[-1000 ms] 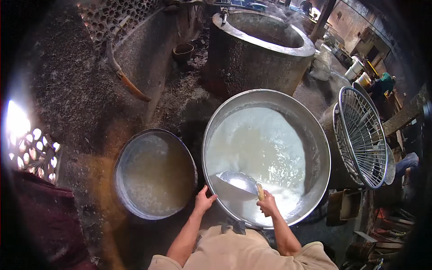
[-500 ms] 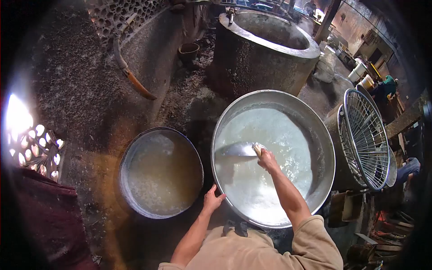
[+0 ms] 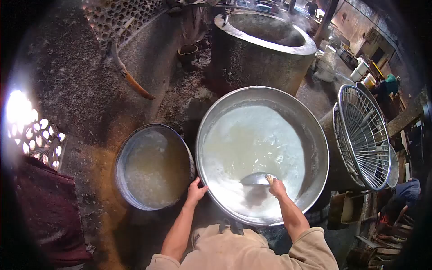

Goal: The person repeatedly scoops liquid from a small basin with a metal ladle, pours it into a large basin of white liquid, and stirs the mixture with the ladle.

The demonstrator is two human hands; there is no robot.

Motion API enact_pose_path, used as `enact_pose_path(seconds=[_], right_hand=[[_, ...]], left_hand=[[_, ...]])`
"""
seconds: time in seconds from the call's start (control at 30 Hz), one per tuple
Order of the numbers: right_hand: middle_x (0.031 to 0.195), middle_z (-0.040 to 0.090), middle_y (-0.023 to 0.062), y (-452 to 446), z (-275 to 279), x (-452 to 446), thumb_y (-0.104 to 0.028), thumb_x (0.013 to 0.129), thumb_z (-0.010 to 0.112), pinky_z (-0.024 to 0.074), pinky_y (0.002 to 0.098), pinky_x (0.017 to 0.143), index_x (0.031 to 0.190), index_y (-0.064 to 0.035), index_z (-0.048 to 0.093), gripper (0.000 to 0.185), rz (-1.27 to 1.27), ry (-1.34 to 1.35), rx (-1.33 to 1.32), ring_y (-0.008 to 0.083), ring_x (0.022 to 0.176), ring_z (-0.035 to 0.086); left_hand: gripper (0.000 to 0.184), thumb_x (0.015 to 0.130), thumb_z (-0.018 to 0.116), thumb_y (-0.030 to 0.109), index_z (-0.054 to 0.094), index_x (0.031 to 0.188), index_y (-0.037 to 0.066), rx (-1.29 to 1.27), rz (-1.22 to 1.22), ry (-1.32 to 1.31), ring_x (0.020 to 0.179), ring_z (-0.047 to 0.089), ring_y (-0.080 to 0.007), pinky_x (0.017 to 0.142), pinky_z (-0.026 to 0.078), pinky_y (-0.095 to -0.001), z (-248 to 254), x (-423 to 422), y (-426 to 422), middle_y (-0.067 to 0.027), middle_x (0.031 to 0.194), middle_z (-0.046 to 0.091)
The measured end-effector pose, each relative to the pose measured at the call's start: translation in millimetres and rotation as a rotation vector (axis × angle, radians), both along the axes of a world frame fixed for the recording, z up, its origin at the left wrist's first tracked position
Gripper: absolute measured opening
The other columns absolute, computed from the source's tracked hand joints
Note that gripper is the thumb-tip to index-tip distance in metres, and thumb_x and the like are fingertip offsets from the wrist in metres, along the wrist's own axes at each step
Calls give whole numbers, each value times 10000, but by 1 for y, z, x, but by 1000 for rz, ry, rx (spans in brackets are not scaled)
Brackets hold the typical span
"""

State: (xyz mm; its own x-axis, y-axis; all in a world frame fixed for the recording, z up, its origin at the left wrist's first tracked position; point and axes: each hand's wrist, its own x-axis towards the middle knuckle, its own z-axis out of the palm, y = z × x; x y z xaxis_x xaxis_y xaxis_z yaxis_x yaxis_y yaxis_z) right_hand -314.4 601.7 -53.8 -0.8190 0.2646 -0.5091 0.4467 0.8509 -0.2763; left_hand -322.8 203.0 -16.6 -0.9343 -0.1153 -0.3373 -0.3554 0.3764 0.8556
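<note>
A wide metal basin (image 3: 318, 135) holds cloudy whitish liquid with white foam. My right hand (image 3: 278, 188) is closed around the short, pale handle of a metal scoop (image 3: 256, 179). The scoop's shiny curved blade lies at the liquid's surface in the near part of the basin; its lower part is hidden by the liquid. My left hand (image 3: 195, 193) grips the basin's near left rim, thumb toward the basin. Left of it stands a smaller round tub (image 3: 120, 180) of murky brownish liquid with pale froth.
Behind the basin stands a large round vat (image 3: 256, 63) with steam near its rim. Round metal-barred baskets (image 3: 366, 135) lean at the right. A dark red cloth (image 3: 49, 211) hangs at left. Another person (image 3: 407, 193) bends at far right, near wood pieces.
My right hand has drawn the scoop nearer to me, from mid-basin to the near side. The view has shifted slightly, and the basin appears a little further left. My left hand stays at the rim.
</note>
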Motion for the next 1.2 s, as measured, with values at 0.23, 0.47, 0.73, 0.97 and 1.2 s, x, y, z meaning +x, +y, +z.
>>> enact_pose_path(seconds=[0.23, 0.47, 0.73, 0.97, 1.2], right_hand=[[921, 628, 243, 105, 24, 76, -81, 647, 613, 488, 465, 788, 990, -7, 577, 353, 60, 30, 52, 410, 911, 601], [791, 643, 215, 192, 166, 70, -61, 674, 588, 516, 406, 621, 1058, -40, 596, 384, 121, 201, -51, 330, 729, 655], [781, 638, 220, 224, 98, -13, -29, 694, 536, 520, 413, 647, 1096, -37, 566, 403, -73, 634, -12, 365, 719, 647], [642, 605, 120, 184, 29, -26, -62, 670, 604, 476, 343, 395, 996, -43, 553, 330, -229, 304, -208, 189, 466, 586], [591, 544, 72, 109, -22, 14, -45, 672, 598, 442, 321, 360, 994, -59, 531, 329, -239, 220, -380, 166, 429, 521]], left_hand=[[544, 714, 643, -26, 517, 1243, -11, 87, 111, 2, 998, 561, -158, 881, 417, -256, 26, 6, 27, -89, 1112, 625], [628, 792, 616, 69, 361, 1360, -14, -106, 231, -19, 1211, 483, -269, 1001, 362, -305, -21, 15, 39, -195, 1331, 474], [608, 811, 593, 74, 362, 1371, 24, -233, 265, -52, 1219, 473, -297, 1009, 361, -325, -12, 13, 48, -217, 1317, 475], [617, 809, 602, 89, 361, 1376, 47, -225, 244, -54, 1222, 465, -316, 1008, 369, -337, -14, 10, 45, -217, 1321, 468], [653, 786, 643, 93, 362, 1373, 45, -191, 177, -48, 1200, 489, -312, 1001, 380, -341, -20, 11, 29, -219, 1297, 490]])
